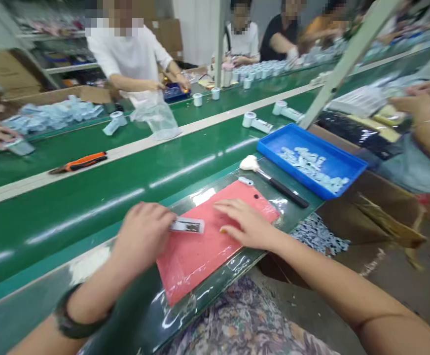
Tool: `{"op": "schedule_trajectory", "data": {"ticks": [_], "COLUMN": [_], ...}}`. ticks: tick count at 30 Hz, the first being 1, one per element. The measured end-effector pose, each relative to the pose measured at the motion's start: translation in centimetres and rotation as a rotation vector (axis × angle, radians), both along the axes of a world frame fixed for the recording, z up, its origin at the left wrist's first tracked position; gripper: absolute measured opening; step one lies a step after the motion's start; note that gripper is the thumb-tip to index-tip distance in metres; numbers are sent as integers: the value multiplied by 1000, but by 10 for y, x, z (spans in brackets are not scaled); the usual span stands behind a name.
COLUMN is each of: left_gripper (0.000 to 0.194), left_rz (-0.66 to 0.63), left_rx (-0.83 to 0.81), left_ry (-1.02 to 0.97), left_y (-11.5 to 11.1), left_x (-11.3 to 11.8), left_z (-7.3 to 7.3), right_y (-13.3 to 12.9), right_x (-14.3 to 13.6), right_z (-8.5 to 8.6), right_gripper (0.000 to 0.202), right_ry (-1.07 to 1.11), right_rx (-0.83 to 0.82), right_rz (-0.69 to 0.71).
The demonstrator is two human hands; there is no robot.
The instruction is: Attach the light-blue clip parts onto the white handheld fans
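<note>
And here, over the smooth pink rectangular sheet [189,268], a pale oblong plastic piece [188,225] is gripped by the left hand [144,234], its fingers curled around one end; the far end is left exposed, with dark, detailed patches seen on its face. The right hand [241,222] is held open nearby, fingers spread and apart from the piece, nothing seen in it; whether the sheet is brushed by it cannot be told.

As for progress, this one piece appears to be mid-handling, and no finish can be confirmed. Beyond, two pale round-headed units with flat stems [257,122] [288,111] are laid out on the glossy green belt [196,153], perhaps already dealt with. Plenty seems left: small whitish-blue flat parts [307,162] are strewn in the shallow blue plastic tray [361,166], and more small pale parts [318,236] are heaped below the table edge.

At the sheet's far edge, a small pale rounded bar [245,181] and a tiny black disc [256,196] are set down. Just beyond, a tool with a black handle, slim metal shaft and lumpy white head [274,182] is rested, its handle pointed towards the tray's near corner.
</note>
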State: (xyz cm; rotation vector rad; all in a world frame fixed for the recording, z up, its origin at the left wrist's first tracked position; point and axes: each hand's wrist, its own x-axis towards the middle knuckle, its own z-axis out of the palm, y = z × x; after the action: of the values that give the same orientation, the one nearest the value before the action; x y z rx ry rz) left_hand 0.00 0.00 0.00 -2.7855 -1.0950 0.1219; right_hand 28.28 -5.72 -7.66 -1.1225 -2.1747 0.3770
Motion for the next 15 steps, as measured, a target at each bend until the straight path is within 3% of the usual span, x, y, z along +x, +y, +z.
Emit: {"op": "schedule_trajectory", "data": {"ticks": [4, 6, 8, 11, 15], "left_gripper": [40, 43, 48, 53, 52], "left_rz": [143, 143, 146, 102, 19], "left_rx": [368, 359, 300, 279, 298], "left_ry": [-227, -347, -347, -275, -262], "left_y": [119, 164, 185, 166, 84], "left_x": [-86, -108, -114, -104, -100], "left_z": [-9, -22, -37, -56, -66], "right_y": [33, 41, 48, 65, 82], "right_x": [76, 110, 129, 114, 60], "right_z": [9, 22, 34, 40, 30], "right_gripper": [33, 32, 32, 26, 28], "right_ry": [-176, -225, -273, -366, -458], "right_rx": [0, -6, -22, -70, -131], "right_rz": [-620, -828, -926, -827, -521]}}
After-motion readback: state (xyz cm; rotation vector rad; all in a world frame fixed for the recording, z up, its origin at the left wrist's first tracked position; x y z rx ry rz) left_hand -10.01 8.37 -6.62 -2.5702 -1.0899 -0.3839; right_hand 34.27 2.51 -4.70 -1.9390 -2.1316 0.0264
